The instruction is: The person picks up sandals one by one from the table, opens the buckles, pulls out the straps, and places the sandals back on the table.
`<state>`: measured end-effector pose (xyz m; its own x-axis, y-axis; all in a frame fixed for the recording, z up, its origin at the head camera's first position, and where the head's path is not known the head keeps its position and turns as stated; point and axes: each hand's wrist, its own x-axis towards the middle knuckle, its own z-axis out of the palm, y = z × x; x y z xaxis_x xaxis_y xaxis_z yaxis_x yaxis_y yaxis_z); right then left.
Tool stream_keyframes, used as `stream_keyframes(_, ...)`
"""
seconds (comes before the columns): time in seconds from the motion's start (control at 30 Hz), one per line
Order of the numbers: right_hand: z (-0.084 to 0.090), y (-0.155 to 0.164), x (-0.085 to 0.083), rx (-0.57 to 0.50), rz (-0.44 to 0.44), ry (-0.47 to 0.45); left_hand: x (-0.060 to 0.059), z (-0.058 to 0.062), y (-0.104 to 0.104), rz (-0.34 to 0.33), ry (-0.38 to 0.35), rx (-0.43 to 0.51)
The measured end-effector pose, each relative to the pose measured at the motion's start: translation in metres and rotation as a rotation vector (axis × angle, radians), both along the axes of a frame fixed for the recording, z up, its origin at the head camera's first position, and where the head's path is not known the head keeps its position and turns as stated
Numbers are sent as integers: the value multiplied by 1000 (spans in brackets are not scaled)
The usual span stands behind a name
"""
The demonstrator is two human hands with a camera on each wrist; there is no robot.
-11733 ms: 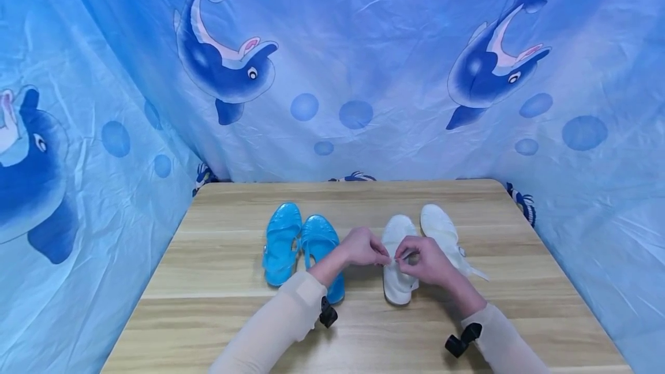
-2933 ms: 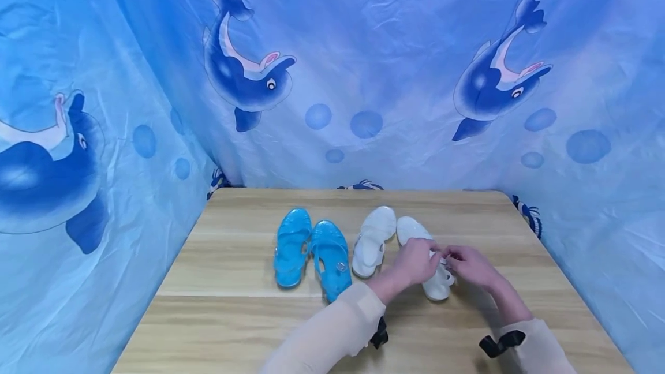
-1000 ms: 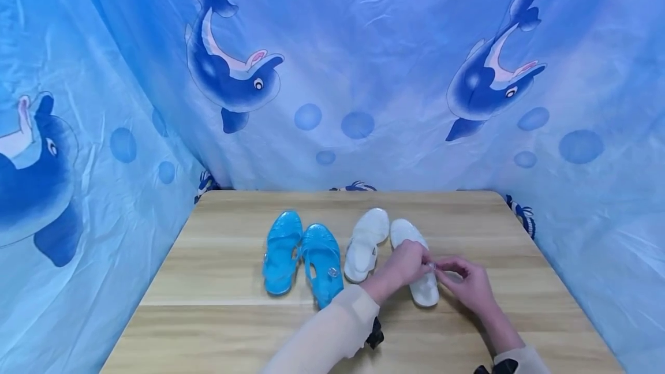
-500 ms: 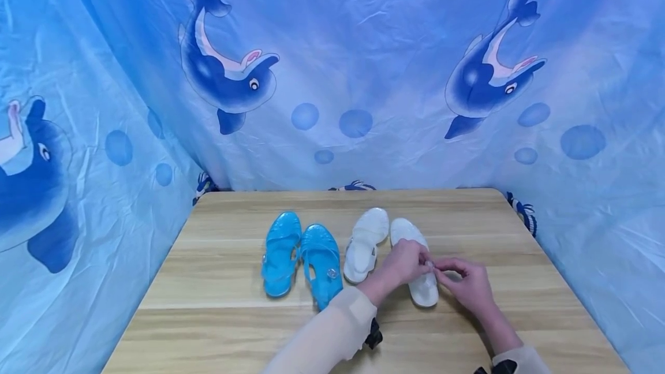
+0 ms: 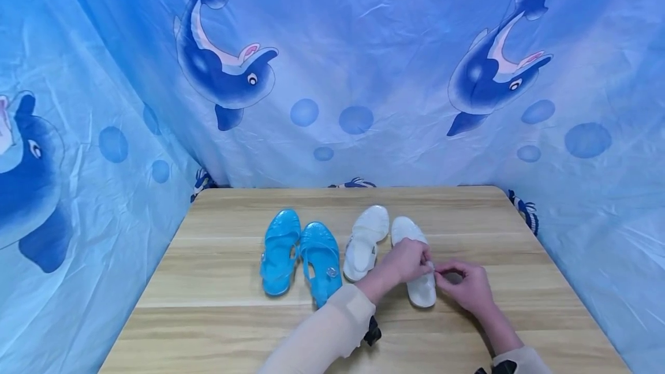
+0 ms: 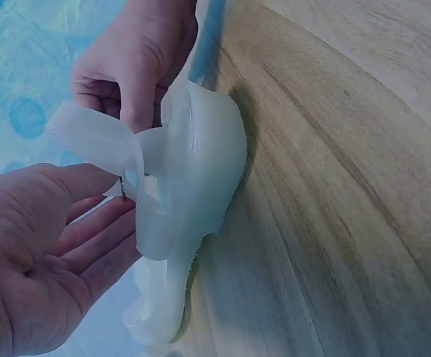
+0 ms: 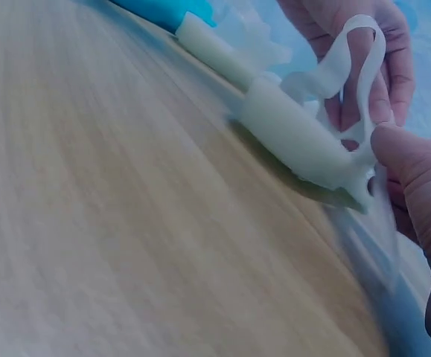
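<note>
On the right half of the pale wooden table [image 5: 218, 281], lying flat on its sole with the toe toward the far edge: a translucent white jelly sandal with a thin ankle strap [image 5: 418, 290], rightmost of four shoes in a row. Over its middle, left hand [image 5: 404, 261], coming in from the left, fingers curled, thumb and fingertips pinching the thin white ankle strap [image 6: 96, 137] on the sandal's right side. Just to the right, right hand [image 5: 466, 286], low over the table, thumb and forefinger closed on the same strap close to the left fingertips, remaining fingers bent under. From the left wrist, strap seen as a raised loop arching above the heel end of the sandal [image 6: 193, 193], with the right hand's fingers [image 6: 137, 71] behind it. From the right wrist, same loop [image 7: 364, 82] standing up off the shoe, right thumb [image 7: 412, 167] pressed to its lower end; buckle or fastening too blurred to make out. Immediately left of the held shoe, nearly touching: matching white jelly sandal [image 5: 365, 241], strap looped. Further left, side by side: pair of glossy turquoise jelly sandals [image 5: 300, 253]. Behind and around the table: blue curtain printed with cartoon dolphins and bubbles [image 5: 332, 62]. On both forearms, beige sleeves.
</note>
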<state>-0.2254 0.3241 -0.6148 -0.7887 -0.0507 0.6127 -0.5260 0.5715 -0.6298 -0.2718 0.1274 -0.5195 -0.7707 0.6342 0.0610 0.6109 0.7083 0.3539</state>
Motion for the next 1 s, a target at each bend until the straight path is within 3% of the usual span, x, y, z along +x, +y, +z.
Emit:
stream_keyframes(0.2, 2, -1, -1, 41, -14, 125, 2, -2, 2, 12, 17, -9)
stream_keyframes(0.37, 6, -3, -2, 45, 19, 145, 2, -2, -1, 9, 38, 10)
stream_keyframes(0.6, 5, -1, 1, -11, 86, 14, 1, -1, -5, -16, 50, 63)
stream_keyframes(0.77, 5, 3, 3, 3, 85, -89, 1, -4, -5, -1, 60, 60)
stream_keyframes(1.0, 7, -2, 2, 49, 35, -16, 2, -2, -1, 6, 64, 13)
